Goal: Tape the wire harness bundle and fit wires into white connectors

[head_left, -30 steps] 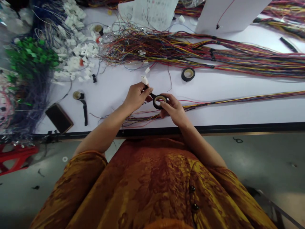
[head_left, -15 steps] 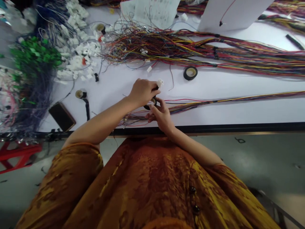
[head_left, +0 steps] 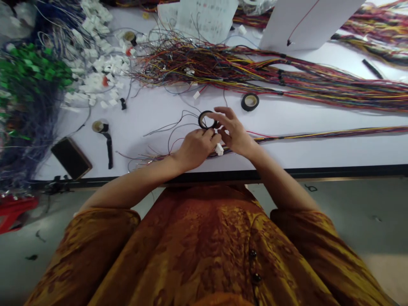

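Note:
My left hand [head_left: 196, 147] is closed over the wires, its fingertips meeting my right hand near the table's front edge. A white connector [head_left: 219, 149] pokes out beside its fingers. My right hand [head_left: 235, 132] grips a roll of black tape [head_left: 201, 123], with one finger reaching into the ring and the others bent. Loose dark wires [head_left: 172, 126] fan out to the left of the roll. Beneath both hands runs a thin wire harness [head_left: 270, 139], stretching off to the right. The exact spot where fingers and wires meet is hidden.
Behind lies a thick bundle of coloured wires [head_left: 223, 63], with a second tape roll [head_left: 245, 104] in front. At left are a phone [head_left: 72, 158], another tape roll [head_left: 96, 126], white connectors [head_left: 111, 63] and green connectors [head_left: 35, 68]. Printed sheets [head_left: 204, 19] lie at the back.
My left hand has come down toward the front edge, with the white connector now lower. My right hand has moved up and right with the tape roll. Dark wires now spread leftward.

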A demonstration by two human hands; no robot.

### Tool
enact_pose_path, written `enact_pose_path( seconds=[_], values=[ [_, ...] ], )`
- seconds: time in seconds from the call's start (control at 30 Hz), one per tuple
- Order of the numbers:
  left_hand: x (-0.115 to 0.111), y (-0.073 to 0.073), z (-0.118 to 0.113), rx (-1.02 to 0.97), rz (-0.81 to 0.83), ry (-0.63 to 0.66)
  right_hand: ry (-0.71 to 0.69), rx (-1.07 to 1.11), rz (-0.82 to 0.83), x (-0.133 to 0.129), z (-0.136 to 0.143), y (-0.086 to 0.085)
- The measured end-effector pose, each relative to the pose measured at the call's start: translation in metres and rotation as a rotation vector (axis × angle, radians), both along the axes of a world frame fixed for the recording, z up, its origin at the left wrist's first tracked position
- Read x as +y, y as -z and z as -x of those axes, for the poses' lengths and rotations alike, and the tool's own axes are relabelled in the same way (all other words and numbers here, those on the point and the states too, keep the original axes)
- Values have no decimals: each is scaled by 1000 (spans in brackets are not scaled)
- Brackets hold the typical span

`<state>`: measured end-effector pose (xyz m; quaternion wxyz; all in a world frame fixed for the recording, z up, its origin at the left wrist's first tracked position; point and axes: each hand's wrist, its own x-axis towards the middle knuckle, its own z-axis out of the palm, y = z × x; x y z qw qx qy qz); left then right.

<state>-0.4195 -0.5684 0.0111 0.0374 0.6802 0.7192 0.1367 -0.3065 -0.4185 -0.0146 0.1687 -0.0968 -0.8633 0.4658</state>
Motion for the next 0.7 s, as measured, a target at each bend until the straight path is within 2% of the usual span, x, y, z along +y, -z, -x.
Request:
enact_pose_path(
  seconds=[0.07,0.13,0.2,0.27,0.33,0.37,0.43,0.5,0.7],
  values=[
    [-4,5,3,-52,-29,39,-135,-54,-138,13,11,-6],
    [-7,12,10,-197,-87,4,-190,-109,-264,19,18,-10],
    [-9,20,18,-366,-179,-120,-202,-134,-367,18,19,-13],
    [-10,28,25,-545,-277,-302,-184,-134,-426,12,16,-12],
    [-7,36,28,-768,-301,-430,-140,-141,-438,6,12,-8],
    [-4,41,28,-891,-278,-446,-108,-147,-431,3,10,-4],
    [2,49,27,-1092,-199,-400,-31,-152,-403,-3,8,3],
    [8,56,26,-1175,-150,-333,29,-143,-365,-7,5,9],
    [14,72,25,-1130,-273,-289,17,-218,-286,-14,-1,9]
  ],
)
